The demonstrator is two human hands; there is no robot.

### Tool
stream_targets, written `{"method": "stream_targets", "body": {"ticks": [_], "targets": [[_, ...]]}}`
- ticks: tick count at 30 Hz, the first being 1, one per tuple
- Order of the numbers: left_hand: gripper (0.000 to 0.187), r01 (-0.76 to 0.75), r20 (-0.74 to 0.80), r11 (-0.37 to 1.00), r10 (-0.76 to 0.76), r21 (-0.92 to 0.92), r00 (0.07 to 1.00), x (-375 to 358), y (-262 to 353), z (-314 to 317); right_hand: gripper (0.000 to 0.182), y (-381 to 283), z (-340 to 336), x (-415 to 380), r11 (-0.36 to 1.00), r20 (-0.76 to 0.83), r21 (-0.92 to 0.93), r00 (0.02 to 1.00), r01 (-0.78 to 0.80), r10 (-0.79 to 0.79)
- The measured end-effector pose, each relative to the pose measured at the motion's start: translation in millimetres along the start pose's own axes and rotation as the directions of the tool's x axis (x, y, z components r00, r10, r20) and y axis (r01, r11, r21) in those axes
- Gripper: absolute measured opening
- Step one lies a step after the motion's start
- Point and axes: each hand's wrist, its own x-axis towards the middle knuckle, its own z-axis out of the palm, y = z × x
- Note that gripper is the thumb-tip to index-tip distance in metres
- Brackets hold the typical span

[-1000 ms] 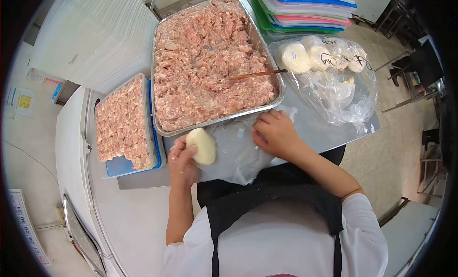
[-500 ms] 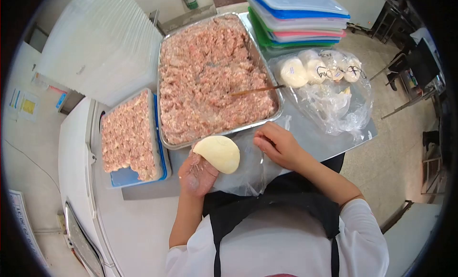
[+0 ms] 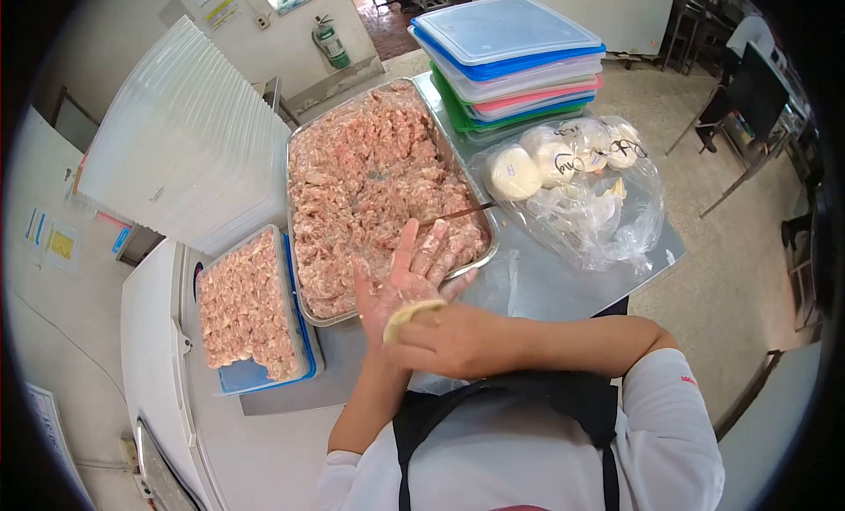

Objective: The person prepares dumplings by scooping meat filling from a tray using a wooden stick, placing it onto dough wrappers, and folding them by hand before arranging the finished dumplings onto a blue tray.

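Note:
My left hand (image 3: 400, 286) is palm up over the near edge of the meat tray, fingers spread and dusted with something white. Against the base of that palm, my right hand (image 3: 466, 339) grips the pale round dough wrappers (image 3: 410, 317), partly hidden by its fingers. Ground meat (image 3: 370, 150) fills the large metal tray (image 3: 489, 247). A thin brown stick (image 3: 458, 215) rests across the tray's right side. Left of the tray, a plastic container holds rows of meat-filled dumplings (image 3: 245, 300), with bare blue showing at its near corner.
A clear bag of wrapper stacks (image 3: 572, 181) lies on the right of the metal table (image 3: 607, 278). Behind it rises a pile of coloured lids (image 3: 515, 44). Tall stacked clear containers (image 3: 176, 150) stand at the left, near a white freezer (image 3: 154, 335).
My right hand has crossed leftward and gripped the wrappers, which lay on my left hand. My left hand has moved forward with its fingers spread. The view has tilted upward.

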Motion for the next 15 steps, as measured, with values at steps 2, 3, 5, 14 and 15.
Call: {"method": "stream_targets", "body": {"ticks": [2, 3, 5, 14, 15], "targets": [[0.099, 0.044, 0.095, 0.999, -0.041, -0.022, 0.995, -3, 1, -3, 0.022, 9, -4, 4, 0.957, -0.129, 0.221, 0.978, 0.190, -0.164], [0.099, 0.042, 0.091, 0.999, -0.039, -0.026, 0.995, -5, 0, -4, 0.022, 26, -39, 26, 0.886, 0.227, 0.305, 0.930, -0.348, 0.288], [0.099, 0.088, 0.164, 0.971, -0.051, -0.223, 0.985, -10, -3, -4, 0.022, 39, -52, 28, 0.586, 0.555, 0.180, 0.574, -0.790, 0.602], [0.091, 0.066, -0.105, 0.983, -0.084, -0.170, 0.991, -8, 0, -24, 0.035, 44, -6, 6, 0.980, 0.198, 0.059, 0.965, -0.189, 0.174], [0.094, 0.053, -0.042, 0.977, -0.063, -0.205, 0.997, -6, 2, -15, 0.035, 42, -16, 12, 0.970, 0.203, -0.091, 0.950, -0.224, 0.238]]}}
